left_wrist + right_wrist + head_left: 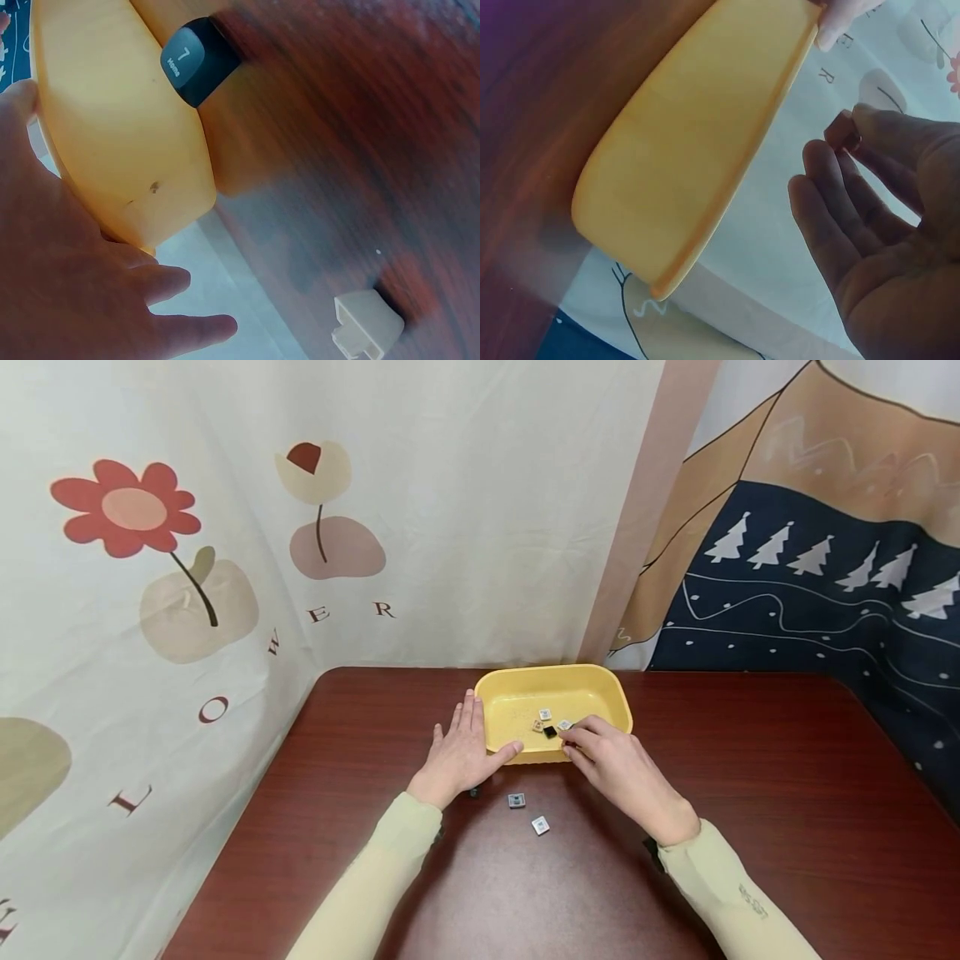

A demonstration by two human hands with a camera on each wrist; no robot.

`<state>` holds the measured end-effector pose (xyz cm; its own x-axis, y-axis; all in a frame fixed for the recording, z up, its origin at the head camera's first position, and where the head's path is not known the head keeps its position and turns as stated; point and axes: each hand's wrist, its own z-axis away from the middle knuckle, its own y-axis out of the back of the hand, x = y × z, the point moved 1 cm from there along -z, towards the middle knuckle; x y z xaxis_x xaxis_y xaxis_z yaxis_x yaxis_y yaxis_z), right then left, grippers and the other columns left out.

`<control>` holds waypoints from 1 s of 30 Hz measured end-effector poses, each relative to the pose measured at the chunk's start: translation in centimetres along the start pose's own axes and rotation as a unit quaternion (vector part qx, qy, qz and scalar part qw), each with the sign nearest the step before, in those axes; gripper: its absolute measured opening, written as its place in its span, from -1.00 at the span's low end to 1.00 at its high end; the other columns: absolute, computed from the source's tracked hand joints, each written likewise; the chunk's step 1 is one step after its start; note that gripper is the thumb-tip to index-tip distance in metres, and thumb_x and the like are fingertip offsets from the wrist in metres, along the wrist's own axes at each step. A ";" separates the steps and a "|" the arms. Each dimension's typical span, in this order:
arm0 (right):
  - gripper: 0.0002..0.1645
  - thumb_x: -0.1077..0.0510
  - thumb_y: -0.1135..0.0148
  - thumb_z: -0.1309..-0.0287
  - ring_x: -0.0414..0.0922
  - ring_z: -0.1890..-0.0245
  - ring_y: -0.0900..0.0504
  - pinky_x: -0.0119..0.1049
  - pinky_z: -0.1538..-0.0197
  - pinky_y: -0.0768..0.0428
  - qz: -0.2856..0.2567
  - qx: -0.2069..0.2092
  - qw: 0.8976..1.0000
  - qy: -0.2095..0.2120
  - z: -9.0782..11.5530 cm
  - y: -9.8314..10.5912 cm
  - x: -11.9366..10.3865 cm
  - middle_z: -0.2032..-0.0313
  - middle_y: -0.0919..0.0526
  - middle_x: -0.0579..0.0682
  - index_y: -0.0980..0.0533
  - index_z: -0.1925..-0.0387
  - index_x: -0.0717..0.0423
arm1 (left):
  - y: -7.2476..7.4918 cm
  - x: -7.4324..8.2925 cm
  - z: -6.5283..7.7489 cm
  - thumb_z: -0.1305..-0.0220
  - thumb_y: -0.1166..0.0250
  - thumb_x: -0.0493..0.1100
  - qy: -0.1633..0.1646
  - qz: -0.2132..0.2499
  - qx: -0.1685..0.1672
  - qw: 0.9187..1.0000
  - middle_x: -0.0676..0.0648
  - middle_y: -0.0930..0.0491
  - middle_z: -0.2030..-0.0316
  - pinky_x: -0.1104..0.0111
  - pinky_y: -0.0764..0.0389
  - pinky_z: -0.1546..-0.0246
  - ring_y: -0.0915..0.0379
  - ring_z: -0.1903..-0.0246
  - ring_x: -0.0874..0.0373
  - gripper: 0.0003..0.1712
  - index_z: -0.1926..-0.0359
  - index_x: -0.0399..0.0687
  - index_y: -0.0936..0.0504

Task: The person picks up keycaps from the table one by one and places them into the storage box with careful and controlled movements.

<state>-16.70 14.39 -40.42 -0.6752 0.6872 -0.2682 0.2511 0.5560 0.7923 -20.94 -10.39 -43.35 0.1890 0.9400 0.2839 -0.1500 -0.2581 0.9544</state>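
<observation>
A yellow plastic basin (555, 672) stands near the table's back edge, with several small keycaps inside, including a black keycap (550, 732) and a white keycap (545, 715). My left hand (461, 752) rests against its left end, fingers straight along the outside and thumb over the near rim. Above the near right rim, my right hand (618, 768) pinches a small dark reddish keycap (843, 131) between thumb and fingertips. In the left wrist view, a black keycap (191, 61) marked "7 Home" is near the basin's outer wall, and a beige keycap (367, 326) lies on its side.
On the brown wooden table (750, 760) in front of the basin lie a grey keycap (517, 801), a white keycap (540, 826) and a dark keycap (474, 792) close to my left wrist. Printed curtains (465, 510) hang directly behind the table.
</observation>
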 end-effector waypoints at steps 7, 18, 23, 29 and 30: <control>-0.75 0.28 -0.50 -0.18 -0.07 0.24 -0.66 -0.17 0.25 -0.68 -0.002 0.014 0.999 -0.036 -1.7 -0.3 1.0 0.18 -0.69 0.05 -0.73 0.09 0.22 | 0.0 0.0 -0.1 -0.31 0.07 0.65 -0.002 0.000 0.002 1.000 -0.21 0.33 -0.65 -0.25 -0.03 -0.46 0.22 -0.61 -0.16 0.34 -0.64 -0.28 0.21; -0.75 0.27 -0.42 -0.26 0.09 0.10 -0.68 0.01 0.06 -0.68 -0.001 -0.027 0.991 -0.134 -3.8 -1.6 3.4 0.12 -0.71 0.19 -0.71 0.04 0.28 | 0.0 0.0 -0.2 -0.31 0.06 0.65 0.001 -0.003 0.003 1.000 -0.21 0.32 -0.65 -0.26 -0.04 -0.45 0.21 -0.61 -0.16 0.34 -0.65 -0.28 0.20; -0.72 0.27 -0.39 -0.30 0.12 0.02 -0.65 0.05 -0.07 -0.63 0.001 -0.066 0.983 -0.174 -4.6 -2.4 4.3 0.07 -0.71 0.21 -0.70 -0.01 0.29 | 0.0 0.0 -0.1 -0.31 0.07 0.65 0.001 -0.005 0.003 1.000 -0.21 0.31 -0.65 -0.26 -0.05 -0.45 0.20 -0.61 -0.16 0.34 -0.65 -0.28 0.19; -0.74 0.28 -0.39 -0.28 0.10 0.08 -0.66 0.03 -0.03 -0.63 0.013 -0.100 0.977 -0.187 -5.4 -2.9 5.2 0.11 -0.71 0.21 -0.71 0.02 0.29 | 0.1 0.0 0.0 -0.31 0.07 0.65 0.000 -0.001 0.001 1.000 -0.20 0.33 -0.65 -0.26 -0.03 -0.46 0.22 -0.61 -0.16 0.34 -0.65 -0.28 0.21; -0.76 0.28 -0.39 -0.28 0.09 0.11 -0.66 0.02 -0.01 -0.63 0.016 -0.104 0.977 -0.185 -5.5 -3.0 5.3 0.14 -0.71 0.20 -0.72 0.05 0.29 | 0.1 0.0 0.1 -0.31 0.07 0.65 -0.001 0.000 0.001 1.000 -0.21 0.32 -0.65 -0.26 -0.03 -0.46 0.22 -0.61 -0.16 0.34 -0.65 -0.28 0.21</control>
<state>-24.83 13.79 -41.25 -0.3624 0.8461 -0.3908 0.0956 0.4508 0.8875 -20.89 -10.42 -43.21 0.1906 0.9397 0.2840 -0.1476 -0.2586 0.9546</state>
